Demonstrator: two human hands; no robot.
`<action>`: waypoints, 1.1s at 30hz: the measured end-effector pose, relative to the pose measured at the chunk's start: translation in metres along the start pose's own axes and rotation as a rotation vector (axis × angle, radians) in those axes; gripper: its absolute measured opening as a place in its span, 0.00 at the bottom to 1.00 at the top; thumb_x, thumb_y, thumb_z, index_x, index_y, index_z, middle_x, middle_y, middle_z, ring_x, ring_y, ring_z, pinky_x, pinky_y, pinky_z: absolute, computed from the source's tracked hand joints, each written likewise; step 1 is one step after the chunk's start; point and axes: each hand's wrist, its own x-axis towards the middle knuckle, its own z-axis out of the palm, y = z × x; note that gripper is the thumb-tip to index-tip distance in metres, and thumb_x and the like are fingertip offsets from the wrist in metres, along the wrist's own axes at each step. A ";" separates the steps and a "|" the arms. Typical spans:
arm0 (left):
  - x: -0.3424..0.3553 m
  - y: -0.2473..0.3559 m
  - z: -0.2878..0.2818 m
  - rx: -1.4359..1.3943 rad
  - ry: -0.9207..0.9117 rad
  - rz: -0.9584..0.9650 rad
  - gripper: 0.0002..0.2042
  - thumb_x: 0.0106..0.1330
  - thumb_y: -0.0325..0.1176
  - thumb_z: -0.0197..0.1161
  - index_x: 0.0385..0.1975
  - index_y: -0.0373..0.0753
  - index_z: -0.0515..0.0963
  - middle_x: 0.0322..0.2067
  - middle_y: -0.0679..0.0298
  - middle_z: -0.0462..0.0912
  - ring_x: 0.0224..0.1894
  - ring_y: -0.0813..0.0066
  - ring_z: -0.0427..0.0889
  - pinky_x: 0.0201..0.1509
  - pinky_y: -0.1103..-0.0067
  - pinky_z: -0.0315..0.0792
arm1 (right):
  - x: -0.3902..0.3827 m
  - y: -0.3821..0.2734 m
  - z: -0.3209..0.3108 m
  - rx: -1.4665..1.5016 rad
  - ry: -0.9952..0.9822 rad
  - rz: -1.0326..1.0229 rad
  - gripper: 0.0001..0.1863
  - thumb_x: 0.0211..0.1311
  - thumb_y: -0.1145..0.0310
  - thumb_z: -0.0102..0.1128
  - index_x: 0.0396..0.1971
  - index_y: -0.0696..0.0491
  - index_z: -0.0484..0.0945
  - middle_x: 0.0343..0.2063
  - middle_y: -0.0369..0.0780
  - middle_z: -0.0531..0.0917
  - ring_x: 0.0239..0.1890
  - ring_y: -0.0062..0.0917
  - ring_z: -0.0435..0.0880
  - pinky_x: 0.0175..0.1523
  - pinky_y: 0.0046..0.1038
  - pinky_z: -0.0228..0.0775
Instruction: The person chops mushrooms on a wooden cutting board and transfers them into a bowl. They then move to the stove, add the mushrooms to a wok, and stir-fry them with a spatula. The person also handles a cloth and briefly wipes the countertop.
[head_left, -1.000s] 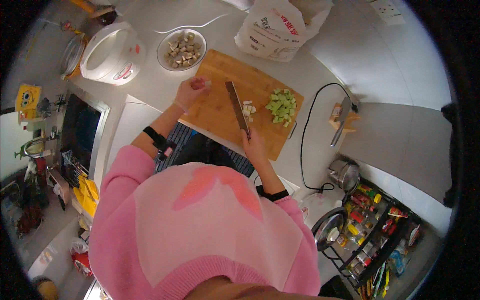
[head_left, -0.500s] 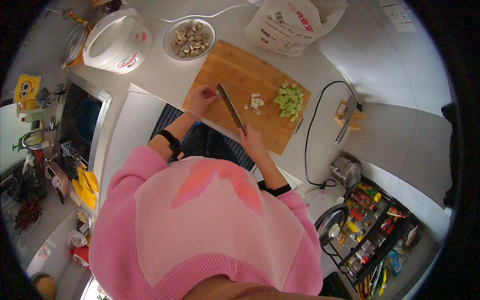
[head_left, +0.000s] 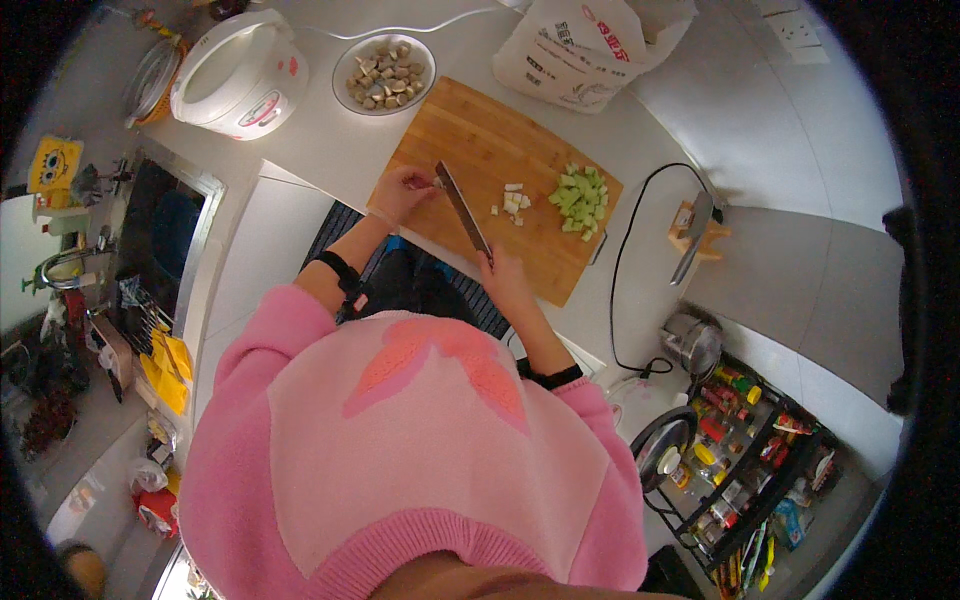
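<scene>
My right hand (head_left: pixel 503 277) is wrapped round the handle of a kitchen knife (head_left: pixel 460 207), whose blade slants up and left over the wooden cutting board (head_left: pixel 470 120). Beside the blade, near the board's left edge, my left hand (head_left: pixel 402 192) has its fingers pinched together. Something small and pale shows at its fingertips, too small to name. Right of the knife lies a little pile of chopped white pieces (head_left: pixel 515 200). Farther right on the board sits a larger heap of diced light green vegetable (head_left: pixel 580 202).
Behind the board stand a bowl of greyish chunks (head_left: pixel 384 76), a white rice cooker (head_left: pixel 235 85) and a white sack (head_left: pixel 565 55). A black cord (head_left: pixel 625 245) and a knife holder (head_left: pixel 700 235) lie to the right. The sink (head_left: pixel 165 235) is at left, a bottle rack (head_left: pixel 745 440) lower right.
The knife and my left hand have shifted very slightly at the board's left side. Both heaps look the same, and the whole view has moved a little.
</scene>
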 end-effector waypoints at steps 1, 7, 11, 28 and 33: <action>0.000 -0.003 -0.001 0.008 0.010 0.005 0.10 0.53 0.34 0.73 0.30 0.38 0.81 0.27 0.69 0.81 0.30 0.81 0.75 0.36 0.81 0.72 | 0.000 -0.002 -0.002 -0.006 -0.005 0.000 0.13 0.64 0.63 0.54 0.35 0.60 0.74 0.25 0.54 0.81 0.27 0.49 0.81 0.32 0.44 0.72; 0.003 -0.005 -0.003 0.125 0.055 0.099 0.09 0.51 0.32 0.74 0.28 0.38 0.83 0.26 0.67 0.81 0.28 0.80 0.77 0.34 0.81 0.72 | -0.003 -0.010 -0.012 -0.005 -0.060 0.042 0.14 0.64 0.62 0.53 0.36 0.59 0.74 0.26 0.54 0.81 0.29 0.50 0.80 0.35 0.46 0.71; 0.000 0.000 -0.002 0.110 0.067 0.056 0.09 0.51 0.31 0.73 0.29 0.37 0.83 0.28 0.65 0.82 0.30 0.78 0.78 0.36 0.81 0.74 | -0.003 -0.016 -0.020 -0.009 -0.093 0.048 0.14 0.65 0.61 0.52 0.37 0.59 0.73 0.27 0.54 0.81 0.31 0.52 0.80 0.38 0.49 0.70; 0.003 0.001 -0.006 0.187 0.097 0.154 0.08 0.53 0.28 0.70 0.32 0.36 0.83 0.24 0.62 0.82 0.26 0.77 0.79 0.31 0.80 0.74 | 0.032 -0.028 -0.002 0.018 -0.195 0.049 0.13 0.63 0.66 0.49 0.33 0.63 0.73 0.30 0.60 0.79 0.37 0.56 0.78 0.40 0.49 0.70; 0.004 0.006 -0.008 0.321 0.070 0.128 0.08 0.52 0.30 0.70 0.31 0.36 0.82 0.25 0.63 0.83 0.27 0.77 0.79 0.32 0.81 0.74 | 0.039 -0.025 0.013 -0.025 -0.161 0.091 0.13 0.63 0.67 0.49 0.35 0.64 0.72 0.31 0.60 0.79 0.36 0.56 0.78 0.41 0.49 0.70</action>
